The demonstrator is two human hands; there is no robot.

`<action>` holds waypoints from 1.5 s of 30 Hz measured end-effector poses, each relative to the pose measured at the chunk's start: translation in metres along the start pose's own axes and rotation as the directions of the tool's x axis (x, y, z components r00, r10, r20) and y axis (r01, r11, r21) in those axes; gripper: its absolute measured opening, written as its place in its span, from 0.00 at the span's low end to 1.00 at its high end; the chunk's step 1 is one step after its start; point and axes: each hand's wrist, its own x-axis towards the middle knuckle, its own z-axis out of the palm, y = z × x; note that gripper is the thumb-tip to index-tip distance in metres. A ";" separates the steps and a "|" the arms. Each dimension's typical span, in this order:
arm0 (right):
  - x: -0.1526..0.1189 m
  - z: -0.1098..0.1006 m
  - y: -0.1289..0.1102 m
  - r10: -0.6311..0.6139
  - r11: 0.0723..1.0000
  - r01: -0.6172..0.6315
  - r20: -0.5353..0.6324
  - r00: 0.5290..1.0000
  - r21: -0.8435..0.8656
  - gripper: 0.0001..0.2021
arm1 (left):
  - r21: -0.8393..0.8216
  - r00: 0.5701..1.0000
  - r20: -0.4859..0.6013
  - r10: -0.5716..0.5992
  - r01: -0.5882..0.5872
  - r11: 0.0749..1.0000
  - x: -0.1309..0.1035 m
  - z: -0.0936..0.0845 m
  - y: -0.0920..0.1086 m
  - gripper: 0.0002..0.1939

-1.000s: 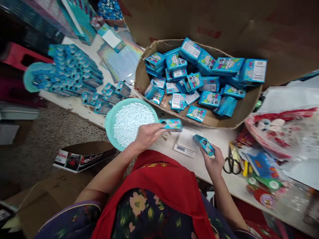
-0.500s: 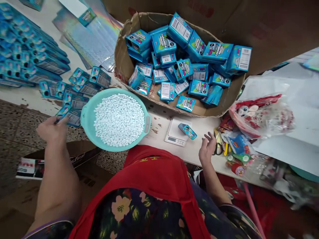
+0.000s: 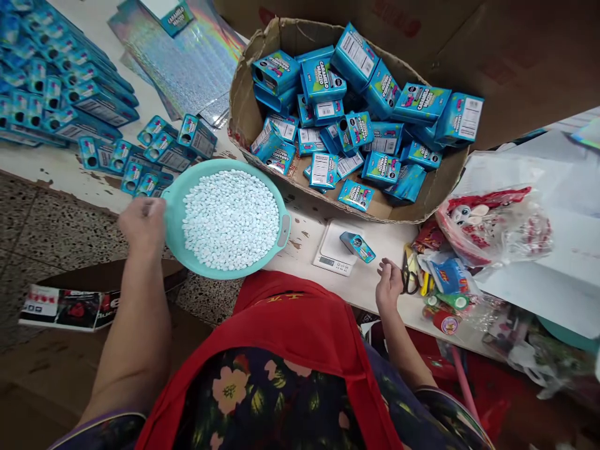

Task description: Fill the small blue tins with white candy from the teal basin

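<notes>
Your left hand has its fingers bunched together at the left edge of the green bowl; you can't tell from this view whether they pinch anything. Your left forearm rises from the lower left, the back of the hand showing. Your right hand holds nothing; its fingers are loosely bent and slightly spread, the forearm slanting up and inward from the lower right. Just left of those right fingers, a single blue box sits tilted at the right side of the white scale, and just to their right lie the scissors. Beyond your left fingers stand small blue packs with round holes in their ends. To the right of those fingers, the bowl holds white pellets. Farther out, ahead of both hands, a cardboard carton of blue boxes rests on the white surface.
</notes>
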 end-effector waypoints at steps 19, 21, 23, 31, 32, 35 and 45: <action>0.007 0.038 -0.065 -0.195 0.977 0.208 0.172 0.965 -0.057 0.23 | -0.133 0.877 0.217 0.429 -0.409 0.903 -0.083 0.037 0.078 0.10; 0.003 0.042 -0.088 -0.287 0.955 0.297 0.190 0.939 -0.025 0.22 | -0.164 0.812 0.200 0.548 -0.524 0.836 -0.098 0.025 0.093 0.15; -0.006 0.054 -0.117 -0.460 0.887 0.456 0.245 0.854 0.076 0.20 | -0.317 0.644 0.235 0.728 -0.658 0.683 -0.115 0.012 0.111 0.22; -0.022 0.125 -0.224 -0.778 0.620 0.658 0.444 0.444 0.427 0.31 | -0.401 0.751 -0.070 0.657 -0.624 0.671 -0.119 -0.050 0.090 0.16; -0.011 0.128 -0.231 -0.773 0.629 0.671 0.412 0.483 0.393 0.31 | -0.364 0.847 -0.156 0.508 -0.528 0.768 -0.108 -0.058 0.070 0.19; 0.037 0.133 -0.246 -0.776 0.628 0.743 0.265 0.573 0.231 0.21 | -0.305 0.901 -0.433 -0.012 -0.134 0.943 -0.062 -0.070 -0.002 0.29; 0.189 0.189 -0.272 -0.703 0.658 0.690 0.083 0.707 -0.302 0.27 | -0.539 0.773 -0.404 -0.489 0.231 0.810 0.099 0.022 -0.099 0.30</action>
